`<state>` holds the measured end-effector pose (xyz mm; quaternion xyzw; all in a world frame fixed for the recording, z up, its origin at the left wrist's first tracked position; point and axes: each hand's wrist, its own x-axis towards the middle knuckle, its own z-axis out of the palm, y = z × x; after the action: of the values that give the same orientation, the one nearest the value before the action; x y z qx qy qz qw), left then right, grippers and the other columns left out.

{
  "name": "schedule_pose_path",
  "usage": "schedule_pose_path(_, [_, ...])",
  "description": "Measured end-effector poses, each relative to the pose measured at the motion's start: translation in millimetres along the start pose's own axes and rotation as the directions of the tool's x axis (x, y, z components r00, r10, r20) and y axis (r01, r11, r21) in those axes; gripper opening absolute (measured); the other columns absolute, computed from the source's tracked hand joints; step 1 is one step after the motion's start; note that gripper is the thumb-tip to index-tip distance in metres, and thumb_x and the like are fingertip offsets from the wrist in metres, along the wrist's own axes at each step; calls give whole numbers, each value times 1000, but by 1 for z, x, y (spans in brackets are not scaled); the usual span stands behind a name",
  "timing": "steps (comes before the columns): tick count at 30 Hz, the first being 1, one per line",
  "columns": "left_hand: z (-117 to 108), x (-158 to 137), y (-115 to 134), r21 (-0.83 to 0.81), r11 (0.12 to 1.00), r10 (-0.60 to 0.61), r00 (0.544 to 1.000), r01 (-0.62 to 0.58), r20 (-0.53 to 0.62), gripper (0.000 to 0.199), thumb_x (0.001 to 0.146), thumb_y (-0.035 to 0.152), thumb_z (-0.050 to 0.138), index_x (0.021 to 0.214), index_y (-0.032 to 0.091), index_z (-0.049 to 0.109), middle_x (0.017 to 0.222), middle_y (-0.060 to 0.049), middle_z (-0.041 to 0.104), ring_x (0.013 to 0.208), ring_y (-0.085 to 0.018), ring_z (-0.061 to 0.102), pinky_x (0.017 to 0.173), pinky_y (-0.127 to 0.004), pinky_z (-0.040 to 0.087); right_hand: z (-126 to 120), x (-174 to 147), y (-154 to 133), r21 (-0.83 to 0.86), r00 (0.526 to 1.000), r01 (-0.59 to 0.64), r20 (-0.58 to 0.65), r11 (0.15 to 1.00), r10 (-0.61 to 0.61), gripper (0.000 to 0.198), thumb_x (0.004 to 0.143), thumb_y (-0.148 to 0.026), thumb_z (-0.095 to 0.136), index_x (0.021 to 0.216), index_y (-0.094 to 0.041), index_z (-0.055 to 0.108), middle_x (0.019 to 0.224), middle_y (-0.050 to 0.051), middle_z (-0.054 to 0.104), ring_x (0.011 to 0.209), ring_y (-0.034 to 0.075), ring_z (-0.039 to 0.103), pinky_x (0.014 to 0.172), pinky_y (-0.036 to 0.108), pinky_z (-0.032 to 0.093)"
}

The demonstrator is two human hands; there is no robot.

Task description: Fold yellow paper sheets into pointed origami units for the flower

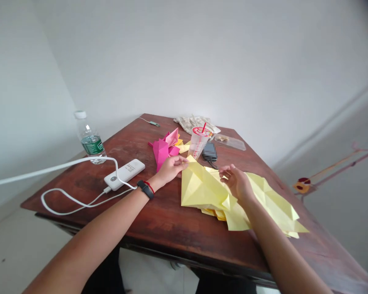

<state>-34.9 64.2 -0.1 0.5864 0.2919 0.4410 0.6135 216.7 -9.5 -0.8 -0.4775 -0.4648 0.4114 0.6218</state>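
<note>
My left hand (pixel 172 168) pinches the upper left corner of a creased sheet of yellow paper (pixel 199 185). A dark band and a red cord are around that wrist. My right hand (pixel 237 181) hovers at the sheet's right side, its fingers loosely bent and apart, with nothing visible in them. Under and beside the sheet lie more folded yellow papers (pixel 268 196), partly hidden by my right forearm. Beyond my left hand sits a folded pink paper piece (pixel 163 151), with some orange and pale yellow paper behind it.
A clear cup (pixel 197 143) with a red straw stands behind the sheet, beside a dark blurred object (pixel 210 152). Farther back are a pale cloth bag (pixel 191 122) and a clear plastic case (pixel 231 141). Leftward, a white power bank (pixel 124 174) with a cable lies near a water bottle (pixel 92 143).
</note>
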Motion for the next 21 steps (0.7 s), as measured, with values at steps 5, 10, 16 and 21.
schedule_pose_path(5, [-2,1,11,1,999,49,984,-50,-171,26,76,37,76,89,18,63,81,-3,72,70,-19,71,54,-26,57,-7,5,-6,117,997,-6,-79,993,15,32,82,-53,65,77,-22,70,87,4,69,78,19,62,72,30,51])
schedule_pose_path(10, [-7,6,10,42,991,137,945,-131,-297,34,75,41,76,96,18,62,80,-3,72,69,-20,71,52,-25,56,-3,3,-9,226,998,-64,43,972,56,31,87,-52,63,96,-23,72,97,4,71,86,19,65,73,30,54])
schedule_pose_path(16, [-9,9,6,80,981,193,903,-176,-383,33,75,40,74,95,19,59,82,-1,71,74,-19,72,56,-25,58,-3,-2,-13,193,996,-26,87,981,9,40,83,-38,74,122,-33,65,113,3,68,92,18,69,77,32,59])
schedule_pose_path(21, [-6,8,5,94,989,137,940,-113,-313,38,74,41,76,98,19,56,86,-3,72,73,-18,72,60,-27,60,-2,0,-5,60,995,-27,95,998,22,31,81,-38,77,108,-24,70,92,5,73,81,17,71,69,29,60])
